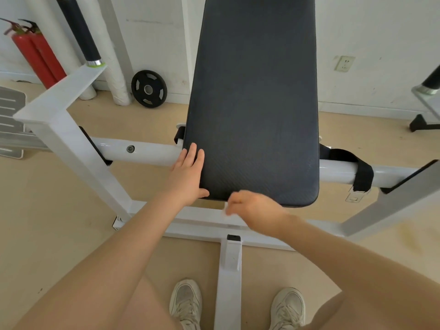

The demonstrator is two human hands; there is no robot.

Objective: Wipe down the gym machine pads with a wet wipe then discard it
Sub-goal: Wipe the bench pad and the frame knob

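1. Resting flat on the near left corner of the pad (252, 110), the left hand (188, 177) has straight fingers lying along the pad's edge and its thumb hooked under the front lip; it grasps nothing and seems only to steady.
2. The right hand (250, 208) sits just below the pad's front edge, blurred, with fingers curled. A small white scrap at the fingertips looks like the wet wipe (225, 210), bunched up and mostly hidden, so I judge the hand is pinching it, though the blur leaves some doubt.
3. The wipe should handle as a light, limp, damp sheet: soft, easily crumpled, likely to slip or fold over on itself. Spreading it under flat fingers would cover more surface than holding it wadded.
4. The pad is a long dark cushion with a fine ribbed texture, probably firm foam under a slightly grippy skin. Its long axis runs away from the person, rising toward the wall, with the rounded short end nearest.
5. It sits on a white frame (142, 152). A weight plate (149, 88) leans on the wall beyond, and red extinguishers (38, 60) stand at far left.
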